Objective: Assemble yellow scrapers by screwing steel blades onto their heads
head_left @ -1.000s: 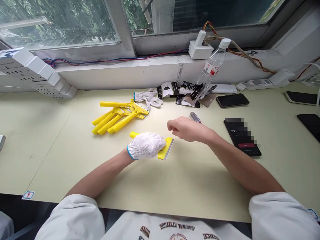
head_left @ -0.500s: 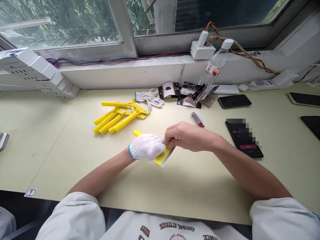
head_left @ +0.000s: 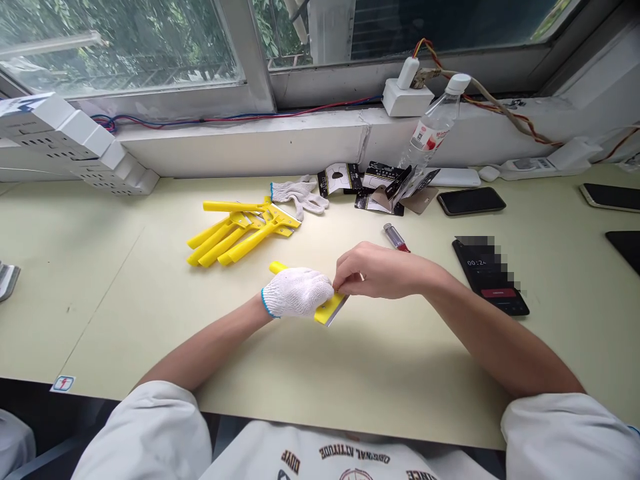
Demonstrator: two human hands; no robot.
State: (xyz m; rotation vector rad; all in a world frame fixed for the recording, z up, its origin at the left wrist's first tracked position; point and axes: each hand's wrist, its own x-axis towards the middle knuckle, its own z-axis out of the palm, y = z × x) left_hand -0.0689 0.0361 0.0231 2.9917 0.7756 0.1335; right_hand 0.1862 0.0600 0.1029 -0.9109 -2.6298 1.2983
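Note:
My left hand, in a white knit glove with a blue cuff, is closed around a yellow scraper. The scraper's handle end pokes out behind the glove, and its metal-edged head points down to the right. My bare right hand pinches at the upper corner of the head; whatever lies between its fingertips is too small to make out. Beyond the hands a small screwdriver with a clear handle and red end lies on the table. Several more yellow scrapers are piled at the back left, touching a spare white glove.
Opened black-and-white card packaging lies by the wall, near a plastic bottle. Phones, one a black phone showing a timer, lie at the right. White boxes are stacked at the left on the pale table.
Both hands have shifted very slightly right and up with the scraper. The right hand's fingertips stay pinched at the head's corner. The view has moved a little.

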